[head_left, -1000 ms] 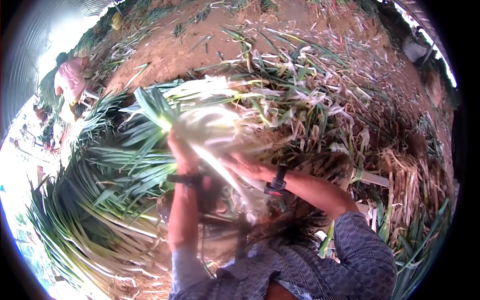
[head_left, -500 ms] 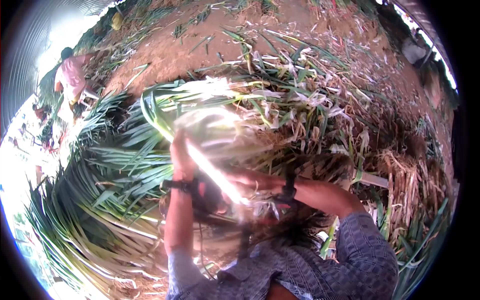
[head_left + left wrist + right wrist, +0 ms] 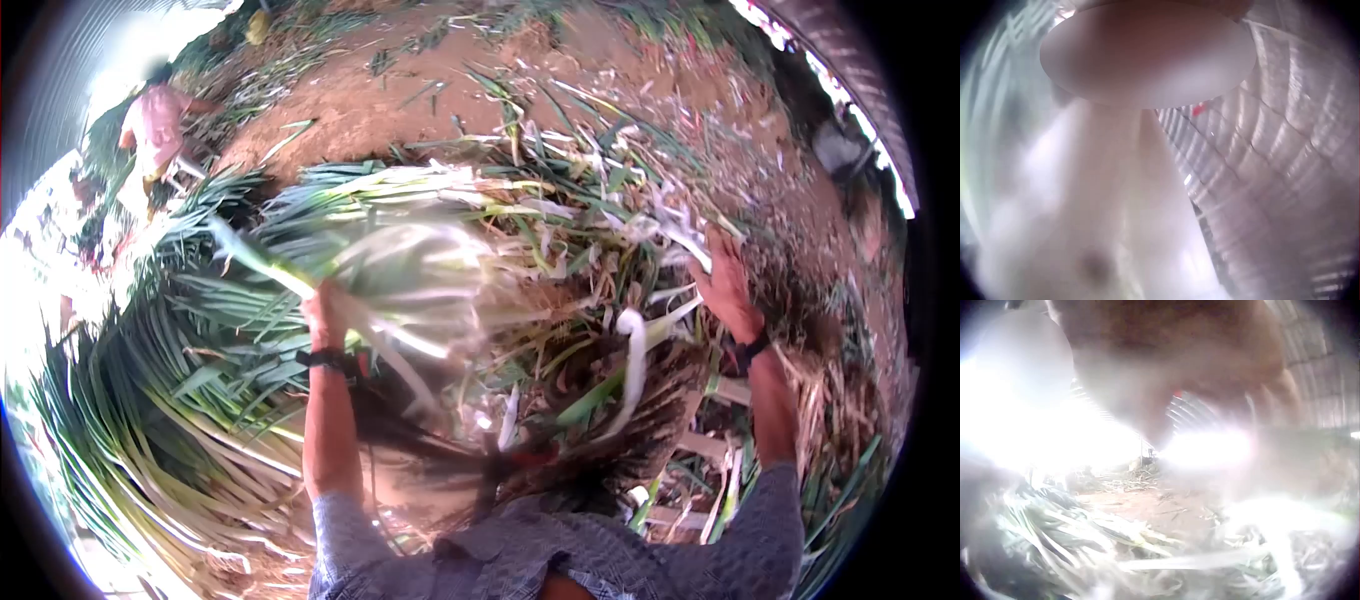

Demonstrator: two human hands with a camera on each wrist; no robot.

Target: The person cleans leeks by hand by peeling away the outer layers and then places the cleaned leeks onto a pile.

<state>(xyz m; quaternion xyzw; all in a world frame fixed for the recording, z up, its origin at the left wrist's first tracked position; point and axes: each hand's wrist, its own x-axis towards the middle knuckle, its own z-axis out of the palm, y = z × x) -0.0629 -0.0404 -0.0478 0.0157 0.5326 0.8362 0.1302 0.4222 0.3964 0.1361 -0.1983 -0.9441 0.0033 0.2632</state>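
My left hand (image 3: 325, 318) grips a long scallion (image 3: 272, 268), its green leaves toward the upper left and its pale stalk slanting down to the right. In the left wrist view a blurred white stalk (image 3: 1110, 206) fills much of the lower part. My right hand (image 3: 728, 285) reaches out far to the right, fingers extended, over a heap of stripped leaves (image 3: 600, 225). A pale strip of peel (image 3: 690, 245) lies right by its fingertips. Another limp white strip (image 3: 632, 370) hangs between the hands. The right wrist view shows the right hand (image 3: 1179, 369) blurred.
Green-topped scallions (image 3: 130, 420) lie in a large pile on the left. More scallions (image 3: 400, 185) lie beyond my hands, on bare brown soil (image 3: 370, 105). At the far left a person in a pink shirt (image 3: 158, 125) bends. Wooden slats (image 3: 705, 445) show at the lower right.
My right hand has swung from near the scallion in the middle out to the far right. The left hand has shifted slightly left and up, still gripping the scallion.
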